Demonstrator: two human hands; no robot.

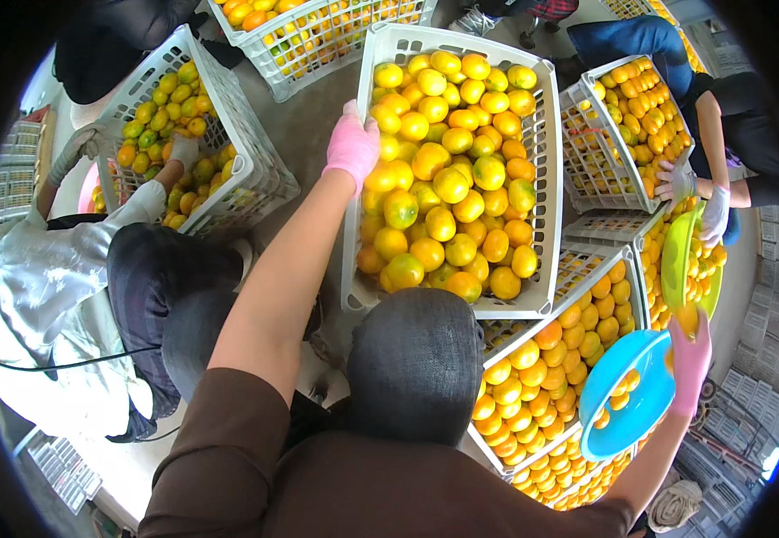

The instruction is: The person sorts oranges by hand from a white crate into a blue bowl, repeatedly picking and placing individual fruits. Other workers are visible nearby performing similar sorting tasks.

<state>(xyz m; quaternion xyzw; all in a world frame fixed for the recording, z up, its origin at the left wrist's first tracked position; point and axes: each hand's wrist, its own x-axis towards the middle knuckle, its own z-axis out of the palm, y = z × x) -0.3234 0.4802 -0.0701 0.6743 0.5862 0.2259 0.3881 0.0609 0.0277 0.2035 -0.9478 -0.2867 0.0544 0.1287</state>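
Note:
My left hand (pixel 351 149), in a pink glove, grips the left rim of a white plastic crate (pixel 548 195). The crate stands tilted in front of my knees, filled with yellow-orange citrus fruit (pixel 451 185), some with green patches. Out to the right, my right hand (pixel 691 366), also pink-gloved, is at the edge of a blue plastic basin (pixel 594 390). A citrus fruit (pixel 686 319) is held in its fingers. Several orange fruits (pixel 619 399) lie inside the basin, which rests over a crate of neatly packed orange fruit (pixel 551 356).
At left, a co-worker's gloved hand (pixel 184 150) reaches into another fruit crate (pixel 245 171). At right, another person's gloved hand (pixel 716 214) is over a yellow-green basin (pixel 677 262), beside a tilted crate (pixel 608 161). A further crate (pixel 282 50) stands at the back.

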